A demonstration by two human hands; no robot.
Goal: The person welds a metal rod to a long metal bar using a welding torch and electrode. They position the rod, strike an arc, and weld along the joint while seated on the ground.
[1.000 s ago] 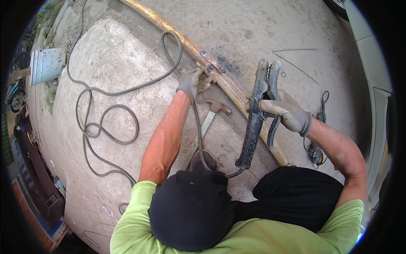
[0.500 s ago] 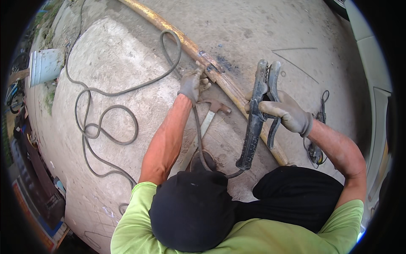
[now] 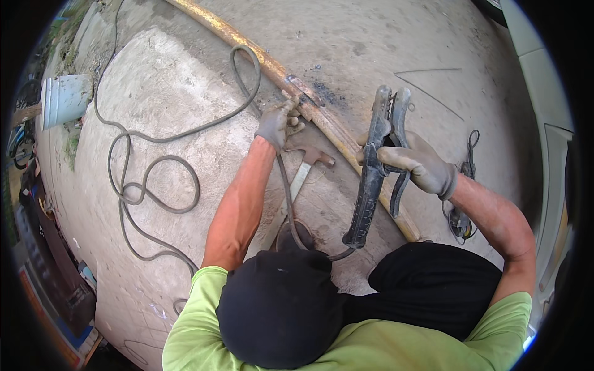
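My right gloved hand point(image 3: 421, 164) grips a black welding electrode holder point(image 3: 369, 179), with its jaws upward and its cable leaving the lower end. No rod shows in the jaws. At the rusty yellow metal pipe point(image 3: 334, 130), my left gloved hand point(image 3: 276, 123) has its fingers bent, the fingertips close to a small metal piece point(image 3: 305, 90) lying along the pipe. Whatever is between those fingers is too small to make out. A hammer point(image 3: 312, 157) with a pale handle lies on the ground just below my left hand.
Loops of grey welding cable point(image 3: 166, 137) spread over the concrete at left. A pale blue bucket point(image 3: 67, 99) lies on its side farther left. Thin rods point(image 3: 430, 94) and a corded power tool point(image 3: 459, 222) lie at right, near a pale vehicle point(image 3: 544, 93).
My left hand has drawn very slightly back from the pipe, its index finger bending more. The right hand keeps its grip on the electrode holder. The whole view has shifted slightly.
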